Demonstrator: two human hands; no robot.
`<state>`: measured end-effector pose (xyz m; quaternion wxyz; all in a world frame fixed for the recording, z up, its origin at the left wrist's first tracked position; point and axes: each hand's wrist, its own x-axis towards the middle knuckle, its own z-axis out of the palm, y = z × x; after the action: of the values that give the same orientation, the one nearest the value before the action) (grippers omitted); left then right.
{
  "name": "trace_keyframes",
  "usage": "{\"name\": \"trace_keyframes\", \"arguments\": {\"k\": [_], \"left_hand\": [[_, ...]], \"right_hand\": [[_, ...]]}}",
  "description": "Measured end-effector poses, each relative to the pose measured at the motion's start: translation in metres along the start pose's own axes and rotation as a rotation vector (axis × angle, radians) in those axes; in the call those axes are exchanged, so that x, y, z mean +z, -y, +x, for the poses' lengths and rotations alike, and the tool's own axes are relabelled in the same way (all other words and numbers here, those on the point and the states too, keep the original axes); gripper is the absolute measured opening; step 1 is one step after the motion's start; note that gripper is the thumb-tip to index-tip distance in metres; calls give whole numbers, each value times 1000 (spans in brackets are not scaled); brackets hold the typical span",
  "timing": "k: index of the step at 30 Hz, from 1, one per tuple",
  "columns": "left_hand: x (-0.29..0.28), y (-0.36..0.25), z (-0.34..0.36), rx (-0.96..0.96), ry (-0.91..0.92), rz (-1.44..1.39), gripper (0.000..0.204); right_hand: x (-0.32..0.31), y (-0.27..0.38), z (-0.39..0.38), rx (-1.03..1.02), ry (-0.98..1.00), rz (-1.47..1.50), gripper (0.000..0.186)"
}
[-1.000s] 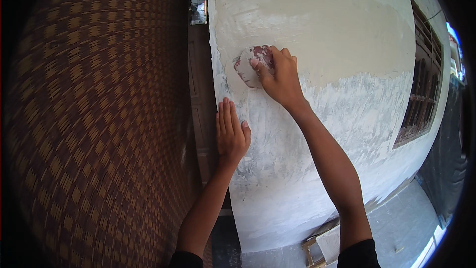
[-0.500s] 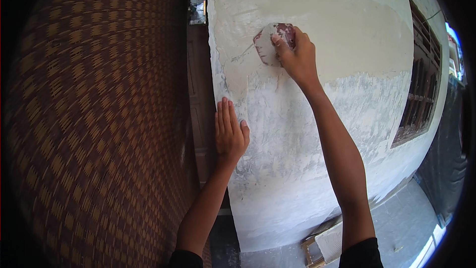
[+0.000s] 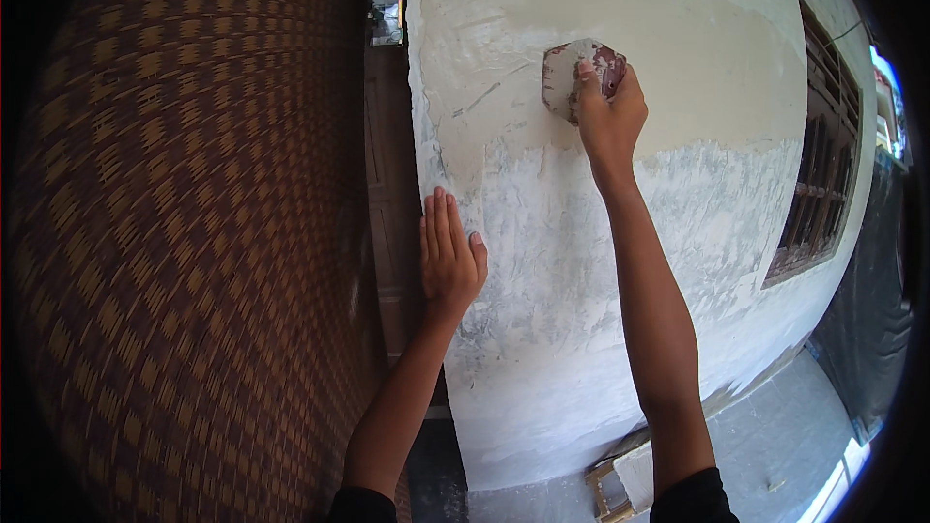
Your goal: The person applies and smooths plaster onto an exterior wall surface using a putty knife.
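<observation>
My right hand (image 3: 612,116) grips a hexagonal dark-red plastering float (image 3: 562,82), smeared with pale filler, against the upper part of the wall (image 3: 552,378). The thumb lies across its face while the other fingers wrap behind its right side. Around the float spreads a smooth beige coat of plaster (image 3: 717,68), with scrape marks to its left. Below that coat the wall is rough, patchy white and grey. My left hand (image 3: 449,257) rests flat near the wall's left edge, its fingers stretched upward and holding nothing.
A woven brown bamboo panel (image 3: 194,232) fills the left side, with a narrow dark gap and a door (image 3: 387,184) between it and the wall. At right are a barred window (image 3: 823,155) and dark sheeting (image 3: 872,281). A wooden-framed piece (image 3: 620,484) lies on the grey floor (image 3: 785,426).
My right hand has slid the float to the right and slightly up across the beige coat, turning it a little. My left hand stays in place.
</observation>
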<state>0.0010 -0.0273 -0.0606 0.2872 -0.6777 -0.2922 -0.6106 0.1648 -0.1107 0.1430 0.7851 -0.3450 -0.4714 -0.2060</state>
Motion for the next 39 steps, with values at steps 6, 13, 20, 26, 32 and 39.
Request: {"name": "trace_keyframes", "arguments": {"k": [6, 13, 20, 26, 32, 39], "left_hand": [[1, 4, -2, -19, 17, 8, 63], [0, 1, 0, -11, 4, 19, 62], [-1, 8, -3, 7, -13, 48, 61], [-2, 2, 0, -10, 6, 28, 61], [-2, 5, -1, -2, -11, 35, 61], [-1, 1, -1, 4, 2, 33, 62]], "right_hand": [[31, 25, -64, -296, 520, -186, 32], [-3, 13, -12, 139, 19, 165, 23], [41, 16, -61, -335, 455, -227, 31], [0, 20, -14, 164, -7, 225, 26], [46, 13, -65, -286, 465, -217, 34], [5, 17, -23, 41, 29, 189, 28]]}}
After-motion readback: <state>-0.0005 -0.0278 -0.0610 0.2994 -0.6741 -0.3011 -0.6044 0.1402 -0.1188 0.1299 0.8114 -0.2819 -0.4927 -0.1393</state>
